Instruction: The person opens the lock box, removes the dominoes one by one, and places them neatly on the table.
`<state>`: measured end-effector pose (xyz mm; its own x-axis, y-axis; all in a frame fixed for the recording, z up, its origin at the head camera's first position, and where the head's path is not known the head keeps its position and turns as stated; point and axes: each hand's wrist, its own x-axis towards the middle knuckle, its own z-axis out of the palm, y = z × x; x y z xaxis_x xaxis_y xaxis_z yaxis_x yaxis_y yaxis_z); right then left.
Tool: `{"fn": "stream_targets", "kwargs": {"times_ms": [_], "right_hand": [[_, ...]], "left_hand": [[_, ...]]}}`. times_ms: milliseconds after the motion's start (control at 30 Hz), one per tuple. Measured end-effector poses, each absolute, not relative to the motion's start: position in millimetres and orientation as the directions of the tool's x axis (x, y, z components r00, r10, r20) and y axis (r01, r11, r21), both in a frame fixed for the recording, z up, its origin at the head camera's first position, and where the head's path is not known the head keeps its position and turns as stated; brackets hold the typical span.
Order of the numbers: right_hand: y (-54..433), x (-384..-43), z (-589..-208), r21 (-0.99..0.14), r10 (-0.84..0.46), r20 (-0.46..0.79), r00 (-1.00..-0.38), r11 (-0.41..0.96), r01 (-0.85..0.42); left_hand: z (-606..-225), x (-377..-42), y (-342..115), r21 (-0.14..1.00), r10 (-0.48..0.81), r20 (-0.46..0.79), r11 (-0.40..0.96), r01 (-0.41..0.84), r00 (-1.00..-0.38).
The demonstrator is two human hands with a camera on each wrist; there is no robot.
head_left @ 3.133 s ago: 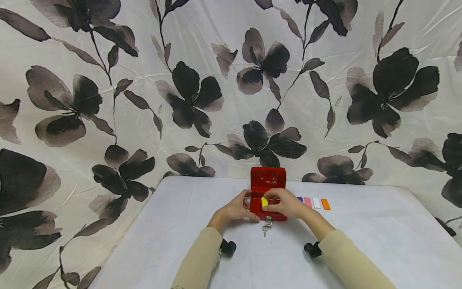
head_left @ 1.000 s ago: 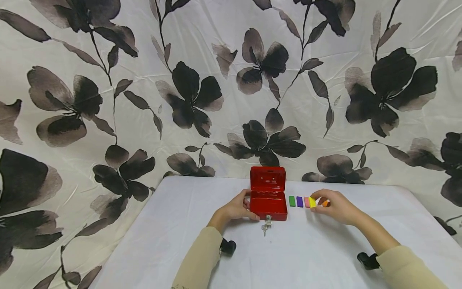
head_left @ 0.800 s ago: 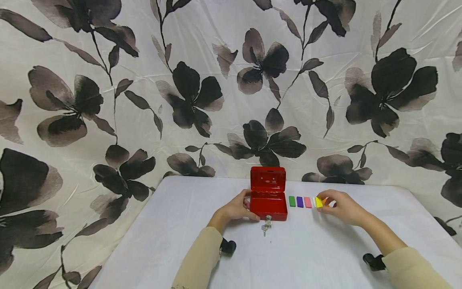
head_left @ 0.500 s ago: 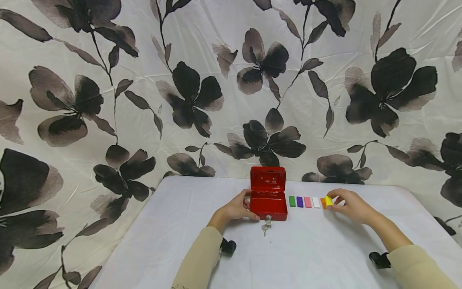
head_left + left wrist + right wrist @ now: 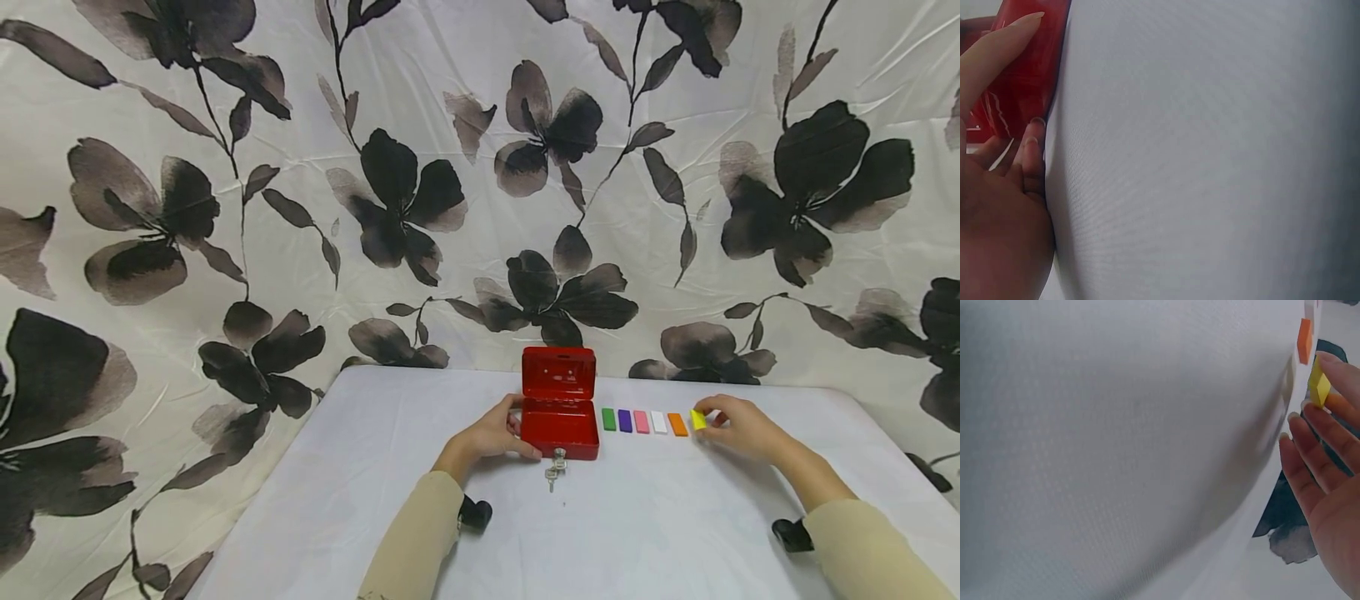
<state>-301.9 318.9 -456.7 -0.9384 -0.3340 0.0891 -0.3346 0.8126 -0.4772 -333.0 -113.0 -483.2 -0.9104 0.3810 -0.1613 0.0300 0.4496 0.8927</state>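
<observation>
My left hand [image 5: 487, 433] grips the left side of a red cash box [image 5: 581, 451], thumb at the front, other fingers along its side. The lid [image 5: 558, 372] stands raised and the tray inside looks bare. Small keys [image 5: 552, 475] hang from the front lock. At the right end of a row of coloured blocks, my right hand [image 5: 742, 427] pinches a small yellow block [image 5: 698, 419] between thumb and fingers. In the right wrist view the yellow block [image 5: 1319, 384] is tilted in the fingertips beside an orange block [image 5: 1304, 341]; its other fingers are extended.
Right of the box runs a row of flat blocks: green [image 5: 608, 419], purple [image 5: 625, 421], pink [image 5: 641, 422], white [image 5: 659, 422] and orange [image 5: 678, 425]. A white cloth [image 5: 630, 525] covers the table. A floral curtain [image 5: 450, 208] hangs behind.
My right hand has carried the yellow block out of the box and rightward past the row, to just right of the orange one. The left hand has stayed on the box.
</observation>
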Motion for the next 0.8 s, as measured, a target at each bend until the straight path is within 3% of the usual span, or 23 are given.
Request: {"fn": "stream_targets", "kwargs": {"times_ms": [800], "right_hand": [[315.4, -310.4, -463.5, -0.473, -0.320, 0.030, -0.947, 0.830, -0.295]], "left_hand": [[-485.5, -334.2, -113.6, 0.899, 0.381, -0.155, 0.438, 0.030, -0.911]]}}
